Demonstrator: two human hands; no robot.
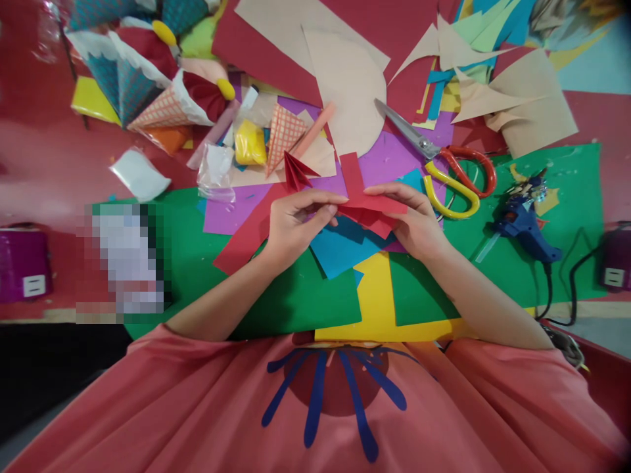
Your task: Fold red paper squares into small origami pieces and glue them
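Between my two hands is a folded piece of red paper, held above a blue sheet. My left hand pinches its left end between thumb and fingertips. At the other end, my right hand grips the paper, its fingers lying along the top edge and its thumb partly hidden. A red strip stands out behind the held paper. Under my left hand lies a longer red strip, and just beyond it sits a pleated dark red paper piece.
Scissors with red and yellow handles lie open beyond my right hand. A blue glue gun with a cord rests at right. Paper cones stand at upper left. Beige paper scraps spread at upper right. A green sheet covers the near table.
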